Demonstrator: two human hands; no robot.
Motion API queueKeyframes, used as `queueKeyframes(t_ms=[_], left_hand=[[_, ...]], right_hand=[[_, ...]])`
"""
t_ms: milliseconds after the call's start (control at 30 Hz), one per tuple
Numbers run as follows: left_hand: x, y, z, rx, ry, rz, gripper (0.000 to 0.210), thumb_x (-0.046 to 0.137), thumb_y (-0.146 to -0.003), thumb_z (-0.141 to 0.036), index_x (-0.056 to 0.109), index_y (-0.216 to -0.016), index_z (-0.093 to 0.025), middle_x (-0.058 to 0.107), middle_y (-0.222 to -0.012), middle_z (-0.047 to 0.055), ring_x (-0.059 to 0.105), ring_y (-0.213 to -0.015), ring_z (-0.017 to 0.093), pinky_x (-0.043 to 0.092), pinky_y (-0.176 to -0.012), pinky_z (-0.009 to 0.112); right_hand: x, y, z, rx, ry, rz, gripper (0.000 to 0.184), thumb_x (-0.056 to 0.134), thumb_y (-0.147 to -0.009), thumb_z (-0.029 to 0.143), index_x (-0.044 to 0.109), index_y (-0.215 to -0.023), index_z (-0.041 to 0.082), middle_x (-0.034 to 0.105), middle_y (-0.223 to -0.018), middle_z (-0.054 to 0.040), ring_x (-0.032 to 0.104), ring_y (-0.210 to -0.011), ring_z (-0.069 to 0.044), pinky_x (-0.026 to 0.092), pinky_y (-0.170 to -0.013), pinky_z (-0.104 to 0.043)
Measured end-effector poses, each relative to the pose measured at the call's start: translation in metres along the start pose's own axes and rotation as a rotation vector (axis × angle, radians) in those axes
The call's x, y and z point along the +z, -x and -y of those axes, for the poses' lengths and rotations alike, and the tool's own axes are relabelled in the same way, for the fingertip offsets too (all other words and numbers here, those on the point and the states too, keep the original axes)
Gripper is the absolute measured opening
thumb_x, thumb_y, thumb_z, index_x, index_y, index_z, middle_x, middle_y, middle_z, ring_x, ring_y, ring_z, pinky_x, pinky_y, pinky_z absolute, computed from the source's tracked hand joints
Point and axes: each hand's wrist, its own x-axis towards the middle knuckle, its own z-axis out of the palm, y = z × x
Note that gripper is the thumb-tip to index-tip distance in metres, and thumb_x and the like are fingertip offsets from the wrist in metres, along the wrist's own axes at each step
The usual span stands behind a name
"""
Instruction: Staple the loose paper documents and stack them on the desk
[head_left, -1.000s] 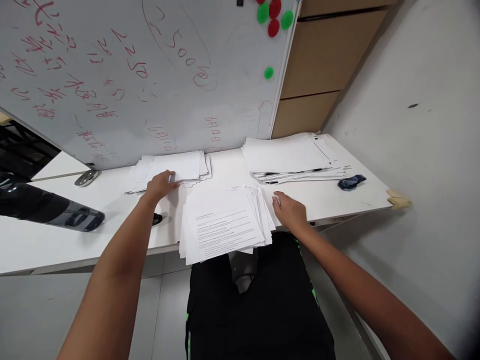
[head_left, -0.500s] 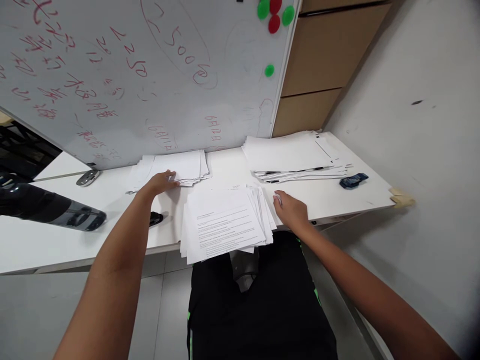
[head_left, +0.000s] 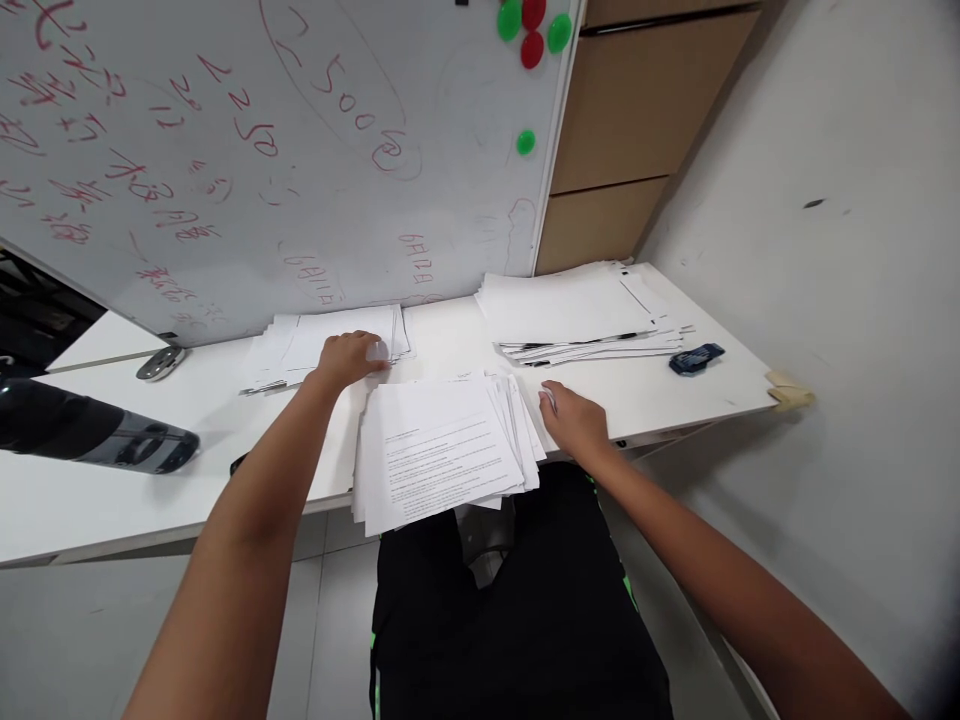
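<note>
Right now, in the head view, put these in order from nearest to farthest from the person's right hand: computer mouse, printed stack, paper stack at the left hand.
1. Printed stack: just left of the right hand, jutting past the desk's front edge.
2. Paper stack at the left hand: farther left, near the whiteboard.
3. Computer mouse: far left, beyond that stack.

On the desk [head_left: 442,340], near paper stack [head_left: 442,450] overhung the near edge; left stack [head_left: 300,345] lay far-left of it, right stack [head_left: 562,310] far-right. Bottle [head_left: 90,425] and mouse [head_left: 161,363] sat left, mouse farther. Small item [head_left: 697,359] lay just right of right stack. Whiteboard [head_left: 337,210] stood behind left stack, boxes [head_left: 622,110] right of whiteboard.
</note>
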Motion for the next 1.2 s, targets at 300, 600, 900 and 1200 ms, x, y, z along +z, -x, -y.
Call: queueKeyframes(t_ms=[300, 600, 900, 1200], left_hand=[[0.004, 0.0, 0.005, -0.116, 0.183, 0.025, 0.051, 0.064, -0.075, -0.062, 0.07, -0.112, -0.028, 0.064, -0.129, 0.007, 0.063, -0.105, 0.029, 0.046, -0.084, 0.037], [0.004, -0.003, 0.001, -0.165, 0.255, -0.05, 0.041, 0.048, -0.086, -0.044, 0.073, -0.109, -0.022, 0.071, -0.117, 0.009, 0.064, -0.1, 0.027, 0.047, -0.083, 0.034], [-0.041, 0.025, -0.013, -0.368, 0.521, -0.343, 0.037, 0.06, -0.078, -0.05, 0.071, -0.087, -0.017, 0.072, -0.086, 0.007, 0.062, -0.08, 0.02, 0.045, -0.071, 0.03], [-0.146, 0.146, -0.093, -0.015, 0.891, -0.726, 0.029, 0.067, -0.079, -0.049, 0.063, -0.083, -0.021, 0.068, -0.086, 0.003, 0.065, -0.087, 0.019, 0.052, -0.078, 0.033]], right_hand=[[0.0, 0.0, 0.0, 0.006, -0.007, 0.017, 0.043, 0.033, -0.101, 0.037, 0.058, -0.131, 0.021, 0.073, -0.115, -0.0072, 0.068, -0.092, -0.024, 0.043, -0.07, -0.029], [0.0, -0.001, -0.001, 0.0, -0.014, 0.017, 0.043, 0.032, -0.101, 0.037, 0.059, -0.131, 0.021, 0.073, -0.115, -0.0078, 0.068, -0.093, -0.024, 0.043, -0.071, -0.029], [-0.002, -0.001, 0.001, -0.005, -0.022, 0.008, 0.04, 0.035, -0.101, 0.035, 0.06, -0.129, 0.021, 0.074, -0.109, -0.0079, 0.069, -0.091, -0.023, 0.043, -0.072, -0.029], [-0.022, 0.022, 0.007, -0.1, -0.488, -0.042, 0.044, 0.042, -0.097, 0.044, 0.062, -0.126, 0.018, 0.073, -0.102, -0.009, 0.066, -0.089, -0.022, 0.049, -0.083, -0.033]])
